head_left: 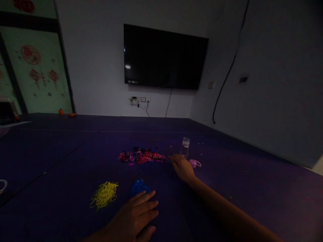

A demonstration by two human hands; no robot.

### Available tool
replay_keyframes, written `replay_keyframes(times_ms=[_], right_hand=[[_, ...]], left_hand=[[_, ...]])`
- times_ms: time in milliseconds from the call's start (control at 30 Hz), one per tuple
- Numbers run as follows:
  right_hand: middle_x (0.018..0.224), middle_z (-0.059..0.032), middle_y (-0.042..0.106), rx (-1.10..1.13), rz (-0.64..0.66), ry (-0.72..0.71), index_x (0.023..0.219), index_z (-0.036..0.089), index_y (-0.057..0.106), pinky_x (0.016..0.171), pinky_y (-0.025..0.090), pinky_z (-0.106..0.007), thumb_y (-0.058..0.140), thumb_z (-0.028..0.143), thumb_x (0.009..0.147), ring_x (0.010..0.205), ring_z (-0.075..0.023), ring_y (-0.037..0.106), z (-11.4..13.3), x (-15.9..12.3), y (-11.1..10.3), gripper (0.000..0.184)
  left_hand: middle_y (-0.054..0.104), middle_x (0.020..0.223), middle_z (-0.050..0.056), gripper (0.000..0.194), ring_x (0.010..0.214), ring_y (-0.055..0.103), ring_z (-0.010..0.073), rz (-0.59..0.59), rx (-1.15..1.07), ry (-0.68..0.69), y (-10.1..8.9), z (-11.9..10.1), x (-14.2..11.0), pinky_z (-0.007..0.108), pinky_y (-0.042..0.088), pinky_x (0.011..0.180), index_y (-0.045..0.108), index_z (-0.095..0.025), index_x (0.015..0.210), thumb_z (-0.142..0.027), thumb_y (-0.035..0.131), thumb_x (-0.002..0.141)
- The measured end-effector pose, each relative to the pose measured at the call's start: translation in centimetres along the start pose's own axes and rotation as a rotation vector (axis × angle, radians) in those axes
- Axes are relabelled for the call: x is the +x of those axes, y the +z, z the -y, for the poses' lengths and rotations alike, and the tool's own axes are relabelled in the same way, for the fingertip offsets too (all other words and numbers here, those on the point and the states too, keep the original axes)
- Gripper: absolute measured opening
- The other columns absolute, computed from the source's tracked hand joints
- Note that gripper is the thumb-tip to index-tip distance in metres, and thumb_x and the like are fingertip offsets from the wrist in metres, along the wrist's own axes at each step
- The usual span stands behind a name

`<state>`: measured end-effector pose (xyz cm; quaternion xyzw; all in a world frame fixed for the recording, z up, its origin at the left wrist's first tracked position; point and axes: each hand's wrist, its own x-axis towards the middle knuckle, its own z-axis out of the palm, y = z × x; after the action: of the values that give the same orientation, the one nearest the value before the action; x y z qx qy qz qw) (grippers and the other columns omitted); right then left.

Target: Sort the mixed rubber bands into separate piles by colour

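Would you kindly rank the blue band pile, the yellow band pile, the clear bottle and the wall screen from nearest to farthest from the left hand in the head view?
1. Blue band pile: just beyond the left hand, at its fingertips.
2. Yellow band pile: to the left of the hand.
3. Clear bottle: farther back, to the right.
4. Wall screen: on the far wall.

The bench (63, 151) is deep purple. On it lie a yellow heap of bands (104, 195), a blue heap (138, 187) and a mixed heap (141, 156) of red, pink and black, beside a clear bottle (185, 146) and pink lid (194, 163).
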<state>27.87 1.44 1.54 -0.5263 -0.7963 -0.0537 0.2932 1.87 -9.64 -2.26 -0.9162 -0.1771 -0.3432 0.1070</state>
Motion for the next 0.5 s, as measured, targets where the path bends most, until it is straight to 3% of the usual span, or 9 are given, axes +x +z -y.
replay_keyframes(times_ms=[200,500], right_hand=[[0.124,-0.0104,0.056,-0.006,0.124,-0.104,0.119,0.015,0.057,0.098,0.037,-0.038,0.037,0.021,0.089,0.115,-0.0218,0.049,0.8,-0.1,1.1,0.036],[0.128,-0.0097,0.053,-0.023,0.193,-0.121,0.120,0.017,0.057,0.101,0.035,-0.041,0.037,0.022,0.090,0.121,-0.0231,0.044,0.7,-0.1,1.3,0.037]], left_hand=[[0.064,0.117,0.008,0.031,0.121,0.048,0.0243,0.068,0.002,0.017,0.2,0.3,-0.3,0.045,0.042,0.098,0.061,-0.018,0.113,-0.030,0.050,0.087],[0.057,0.127,0.009,0.039,0.125,0.043,0.0268,0.224,-0.016,-0.032,-1.5,0.2,0.3,0.047,0.042,0.098,0.056,-0.018,0.121,-0.024,0.056,0.082]])
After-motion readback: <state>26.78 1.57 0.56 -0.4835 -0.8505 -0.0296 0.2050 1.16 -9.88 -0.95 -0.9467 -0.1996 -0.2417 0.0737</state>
